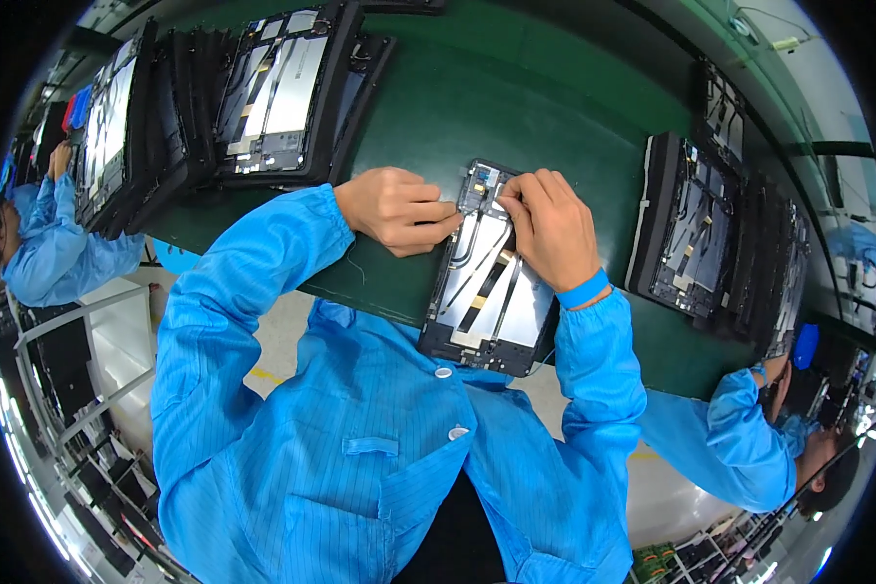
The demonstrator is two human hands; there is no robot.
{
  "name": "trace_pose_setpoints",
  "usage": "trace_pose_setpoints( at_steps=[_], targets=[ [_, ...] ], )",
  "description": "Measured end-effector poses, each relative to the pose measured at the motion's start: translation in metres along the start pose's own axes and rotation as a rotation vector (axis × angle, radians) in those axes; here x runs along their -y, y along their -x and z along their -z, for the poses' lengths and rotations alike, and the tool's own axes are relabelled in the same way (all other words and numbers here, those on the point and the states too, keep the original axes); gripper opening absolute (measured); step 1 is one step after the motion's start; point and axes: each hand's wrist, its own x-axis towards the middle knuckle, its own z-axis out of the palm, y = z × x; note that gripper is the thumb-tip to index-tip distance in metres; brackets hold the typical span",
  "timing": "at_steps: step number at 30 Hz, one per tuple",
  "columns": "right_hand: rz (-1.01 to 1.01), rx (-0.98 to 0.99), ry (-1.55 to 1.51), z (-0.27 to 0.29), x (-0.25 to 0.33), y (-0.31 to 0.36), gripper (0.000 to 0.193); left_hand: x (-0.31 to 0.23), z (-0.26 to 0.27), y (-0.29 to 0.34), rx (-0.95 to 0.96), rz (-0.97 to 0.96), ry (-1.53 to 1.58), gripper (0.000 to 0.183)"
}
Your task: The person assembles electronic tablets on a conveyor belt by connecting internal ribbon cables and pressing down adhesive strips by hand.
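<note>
An opened tablet [501, 292] lies at a slant in front of me, its near end at the table edge. Its inside shows silvery battery panels, dark flat cables and a small circuit board at the far end. My left hand [399, 211] is closed, with its fingertips at the tablet's upper left edge. My right hand [555, 229] reaches over the upper right side, thumb and fingers pinched by the circuit board. Whatever either pinch holds is too small or hidden to make out. A blue band circles my right wrist.
Stacks of similar opened tablets in black trays stand at the far left [273, 97] and on the right [696, 229] of the green table [516, 88]. People in blue work coats sit on the left [68, 238] and right [749, 443].
</note>
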Motion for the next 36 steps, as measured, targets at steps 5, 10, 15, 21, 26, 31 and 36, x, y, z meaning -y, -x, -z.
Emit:
trace_pose_setpoints(
  at_steps=[5,10,15,21,26,31,36],
  targets=[
    [0.002,-0.032,0.019,-0.006,0.005,-0.007,0.012,0.0,0.0,-0.001,-0.021,-0.004,0.0,0.036],
    [-0.012,-0.028,0.008,-0.003,0.005,-0.005,0.013,-0.001,-0.001,-0.001,0.003,0.02,0.022,0.037],
    [-0.038,0.024,-0.031,0.005,0.003,0.0,0.013,-0.002,-0.005,0.002,-0.011,0.183,0.183,0.04],
    [-0.087,0.025,-0.079,0.004,0.0,0.0,0.013,-0.001,-0.006,0.005,-0.022,0.167,0.196,0.04],
    [-0.09,0.02,-0.076,0.003,-0.001,0.001,0.013,0.001,-0.005,0.004,-0.025,0.141,0.206,0.041],
    [-0.098,0.019,-0.078,0.003,-0.002,0.0,0.013,0.001,-0.003,0.004,-0.018,0.133,0.215,0.04],
    [-0.093,0.009,-0.076,0.002,-0.002,0.001,0.013,0.001,-0.004,0.005,-0.013,0.151,0.242,0.038]
  ],
)
